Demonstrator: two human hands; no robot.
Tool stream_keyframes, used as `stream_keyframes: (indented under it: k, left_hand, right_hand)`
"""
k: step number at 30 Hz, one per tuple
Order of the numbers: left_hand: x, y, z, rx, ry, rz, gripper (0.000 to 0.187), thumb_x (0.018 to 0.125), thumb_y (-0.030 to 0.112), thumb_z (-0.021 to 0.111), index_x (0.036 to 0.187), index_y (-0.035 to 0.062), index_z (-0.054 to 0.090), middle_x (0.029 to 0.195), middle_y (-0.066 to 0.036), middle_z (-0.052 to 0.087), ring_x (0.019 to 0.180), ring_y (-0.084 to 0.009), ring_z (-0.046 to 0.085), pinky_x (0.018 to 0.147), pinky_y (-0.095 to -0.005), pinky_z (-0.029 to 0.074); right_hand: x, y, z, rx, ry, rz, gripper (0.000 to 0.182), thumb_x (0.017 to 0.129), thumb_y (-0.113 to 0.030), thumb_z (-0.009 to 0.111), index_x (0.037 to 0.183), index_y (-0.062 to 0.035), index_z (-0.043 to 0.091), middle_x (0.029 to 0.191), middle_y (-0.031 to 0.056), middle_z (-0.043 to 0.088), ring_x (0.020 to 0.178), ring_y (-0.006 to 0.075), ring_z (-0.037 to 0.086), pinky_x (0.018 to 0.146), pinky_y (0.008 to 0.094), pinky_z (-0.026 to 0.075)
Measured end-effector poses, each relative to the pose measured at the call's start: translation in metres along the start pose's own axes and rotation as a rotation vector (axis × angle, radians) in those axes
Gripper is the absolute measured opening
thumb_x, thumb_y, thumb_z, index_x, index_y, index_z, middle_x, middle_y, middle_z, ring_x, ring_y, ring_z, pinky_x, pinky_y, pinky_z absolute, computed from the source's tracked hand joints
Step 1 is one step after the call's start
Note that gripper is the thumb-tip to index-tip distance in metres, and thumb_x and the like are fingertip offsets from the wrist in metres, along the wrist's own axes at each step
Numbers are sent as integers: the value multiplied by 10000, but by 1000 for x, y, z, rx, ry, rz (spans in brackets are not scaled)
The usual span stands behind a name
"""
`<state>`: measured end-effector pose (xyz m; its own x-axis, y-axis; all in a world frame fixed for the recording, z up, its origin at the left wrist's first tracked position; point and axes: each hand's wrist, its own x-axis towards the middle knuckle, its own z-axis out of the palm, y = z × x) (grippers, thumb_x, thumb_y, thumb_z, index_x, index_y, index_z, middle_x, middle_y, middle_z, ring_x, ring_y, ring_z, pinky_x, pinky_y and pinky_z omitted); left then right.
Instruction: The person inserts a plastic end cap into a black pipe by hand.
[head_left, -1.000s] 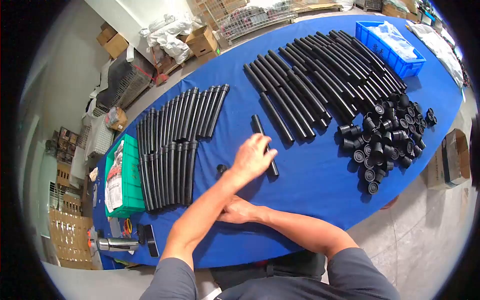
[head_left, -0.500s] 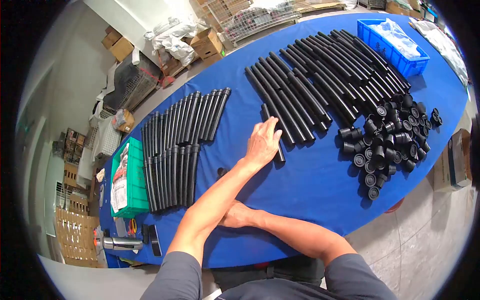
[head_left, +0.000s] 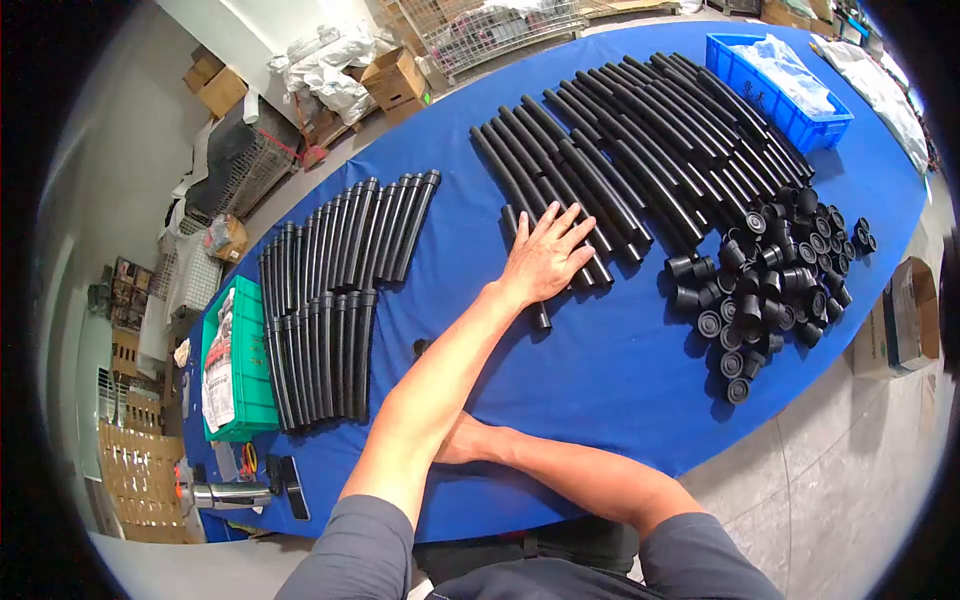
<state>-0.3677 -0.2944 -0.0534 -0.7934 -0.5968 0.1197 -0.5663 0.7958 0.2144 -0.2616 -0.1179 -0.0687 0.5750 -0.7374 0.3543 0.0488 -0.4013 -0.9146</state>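
Note:
My left hand (head_left: 543,257) lies palm down with fingers spread across the near ends of several black tubes (head_left: 507,170). One shorter-looking tube (head_left: 541,318) sticks out below the palm. My right hand (head_left: 462,440) sits beneath my left forearm, which hides its fingers and anything in them. Just past that forearm a small black round piece (head_left: 421,347) shows; what it belongs to is hidden. To the left, black tubes with collared ends (head_left: 345,350) lie side by side in two rows. A heap of black caps (head_left: 757,300) lies to the right.
A blue crate (head_left: 825,130) with clear plastic stands at the far right. On the left are a green crate (head_left: 258,385) with printed paper, a phone (head_left: 294,488), scissors (head_left: 249,458) and a metallic cylinder (head_left: 230,496). A cardboard box (head_left: 905,320) is beside the table.
My left hand has shifted from the nearest single tube onto the neighbouring tubes, and its fingers have spread. My right hand stays under the left forearm. The whole view has shifted slightly.

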Motion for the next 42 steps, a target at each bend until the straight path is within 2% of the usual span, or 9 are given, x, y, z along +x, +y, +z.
stream_keyframes:
  k: [2,5,8,13,20,26,32,36,42]
  left_hand:
    - [-9,-4,-1,-9,31,-2,542,1045,516,439,1493,217,499,1616,-77,362,1524,-336,246,1213,-644,137]
    - [-18,-12,1,-3,72,21,531,1044,505,452,1481,210,513,1609,-78,372,1523,-334,246,1213,-638,146]
    - [-22,-15,-1,-29,73,-1,558,1030,538,465,1481,213,512,1608,-87,369,1524,-329,245,1214,-637,143]
    - [-23,-10,-8,30,117,19,587,1026,534,475,1530,236,451,1640,-109,308,1540,-334,204,1213,-647,125]
    - [-12,-9,-10,51,-58,128,549,1046,455,453,1557,261,404,1673,-52,253,1560,-313,151,1223,-643,100]
    - [-22,-12,-13,13,-17,106,511,1048,451,463,1510,232,467,1644,-58,317,1545,-312,203,1222,-633,123]
    - [-28,-18,-13,-10,-3,90,521,1034,499,480,1469,212,499,1618,-86,343,1534,-328,226,1211,-651,140]
    - [-26,-17,-16,8,0,117,558,1021,548,480,1472,221,495,1630,-113,312,1535,-350,214,1204,-664,142]
    - [-10,-14,-14,13,19,102,679,990,661,435,1550,276,404,1660,-127,253,1548,-357,169,1204,-674,114]
  right_hand:
    - [0,-1,2,-64,6,-1,268,952,-228,597,1109,-30,685,1171,245,678,1126,402,621,974,502,469]
    - [-4,9,9,-176,36,-88,323,955,-250,586,1175,-25,657,1207,253,666,1171,416,607,1006,501,469]
    - [-1,-6,-3,-142,-54,-14,366,959,-265,573,1222,-17,631,1216,266,659,1194,426,597,1030,495,467]
    - [0,-6,-3,-137,-77,28,341,956,-255,570,1187,-15,645,1201,264,665,1175,433,601,1006,504,477]
    - [-1,1,1,-106,-17,-51,326,961,-255,561,1184,-36,653,1193,254,671,1178,428,600,1007,506,474]
    - [0,3,3,-131,-17,-46,349,958,-262,574,1216,-34,633,1192,252,672,1139,438,620,969,515,501]
    - [-3,18,14,-172,75,-113,382,951,-306,596,1217,-35,634,1181,258,672,1107,444,629,939,528,519]
    - [-1,12,10,-159,17,-78,379,948,-299,599,1219,-37,635,1185,252,672,1108,443,628,940,526,517]
    - [-1,6,6,-136,3,-58,352,947,-268,595,1208,-36,640,1175,239,680,1149,422,618,975,510,495]
